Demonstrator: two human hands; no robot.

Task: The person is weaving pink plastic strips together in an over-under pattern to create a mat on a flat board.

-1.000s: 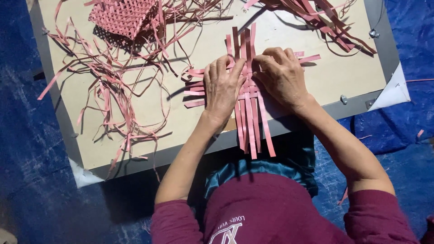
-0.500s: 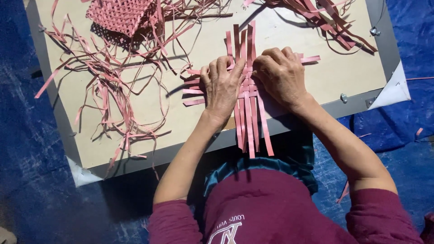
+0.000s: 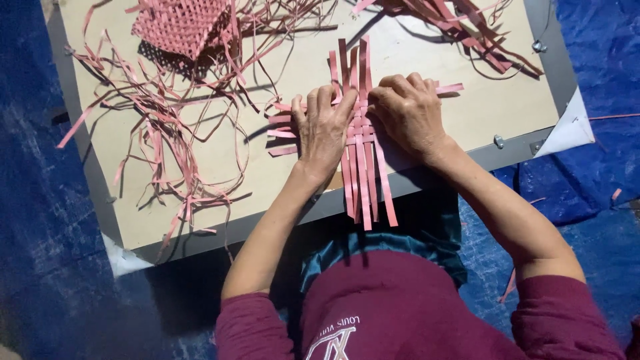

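A small mat of crossed pink strips (image 3: pixel 360 143) lies on the beige board (image 3: pixel 220 167) near its front edge, with long strip ends hanging past the edge. My left hand (image 3: pixel 323 130) lies flat on the mat's left half, fingers spread and pressing down. My right hand (image 3: pixel 408 113) rests curled on the mat's right side, fingertips pinching strips at the middle. What the fingertips hold is hidden under the knuckles.
A finished pink woven piece (image 3: pixel 179 23) sits at the board's far left. Loose pink strips (image 3: pixel 157 133) sprawl over the left half, and another pile (image 3: pixel 460 27) lies at the far right. Blue tarp (image 3: pixel 587 193) surrounds the grey-framed board.
Both hands stay on the woven strips with only slight finger shifts. The view has drifted a little.
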